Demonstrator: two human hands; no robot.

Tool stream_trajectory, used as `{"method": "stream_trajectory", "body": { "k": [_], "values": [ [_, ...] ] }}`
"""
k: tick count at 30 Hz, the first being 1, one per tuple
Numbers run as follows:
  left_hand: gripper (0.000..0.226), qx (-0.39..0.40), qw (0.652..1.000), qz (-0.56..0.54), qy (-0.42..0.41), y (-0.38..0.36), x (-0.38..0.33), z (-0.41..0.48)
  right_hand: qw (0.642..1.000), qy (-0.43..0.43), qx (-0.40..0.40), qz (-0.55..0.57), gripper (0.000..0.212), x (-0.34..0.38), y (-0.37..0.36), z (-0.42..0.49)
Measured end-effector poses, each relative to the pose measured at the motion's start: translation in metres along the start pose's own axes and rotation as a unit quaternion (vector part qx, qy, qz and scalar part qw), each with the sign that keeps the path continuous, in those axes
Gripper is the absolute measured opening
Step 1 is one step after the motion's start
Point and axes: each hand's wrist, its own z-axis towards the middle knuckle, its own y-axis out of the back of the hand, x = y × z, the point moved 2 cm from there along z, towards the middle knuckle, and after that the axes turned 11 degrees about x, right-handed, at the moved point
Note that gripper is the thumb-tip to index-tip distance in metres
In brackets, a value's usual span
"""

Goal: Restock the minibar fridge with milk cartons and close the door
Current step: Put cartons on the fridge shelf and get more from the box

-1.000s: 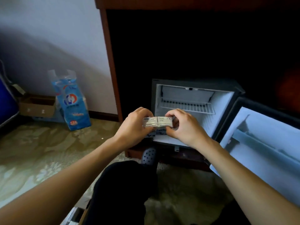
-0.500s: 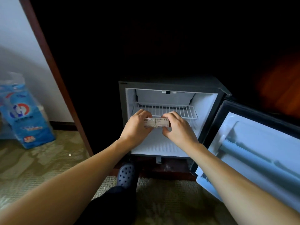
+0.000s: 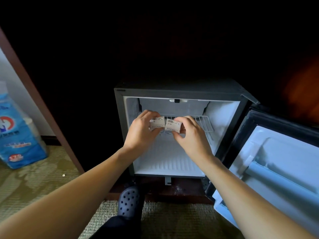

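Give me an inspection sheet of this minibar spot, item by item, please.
Surface: ribbed white fridge floor below the hands; patterned carpet in front.
Job's things: left carton and right carton held side by side before the wire shelf; door of the fridge swung open to the right.
Clutter: blue package standing on the carpet at left.
Hands: left hand grips the left carton; right hand pinches the right carton.
Cables: nothing seen.
Surroundings: dark wooden cabinet around the fridge; perforated shoe in front.
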Motion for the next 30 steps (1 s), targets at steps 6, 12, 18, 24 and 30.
{"method": "stream_trajectory", "body": {
  "k": [6, 12, 18, 24, 30],
  "values": [
    [0.043, -0.029, 0.991, -0.107, 0.073, -0.013, 0.011, 0.004, 0.991, -0.047, -0.055, 0.113, 0.044, -0.007, -0.012, 0.006],
    [0.04, -0.037, 0.969, -0.201, 0.14, -0.025, 0.015, 0.013, 0.977, -0.097, -0.066, 0.179, 0.04, -0.008, -0.025, 0.021],
    [0.031, 0.0, 0.981, -0.132, 0.145, -0.031, 0.027, 0.027, 0.979, -0.128, -0.028, 0.155, 0.045, -0.018, -0.039, 0.037],
    [0.039, 0.025, 0.982, -0.088, 0.163, -0.043, 0.045, 0.043, 0.969, -0.146, 0.025, 0.196, 0.043, -0.03, -0.052, 0.049],
    [0.037, 0.022, 0.987, -0.059, 0.149, -0.048, 0.06, 0.056, 0.975, -0.14, 0.014, 0.171, 0.036, -0.041, -0.065, 0.067]
  ]
}}
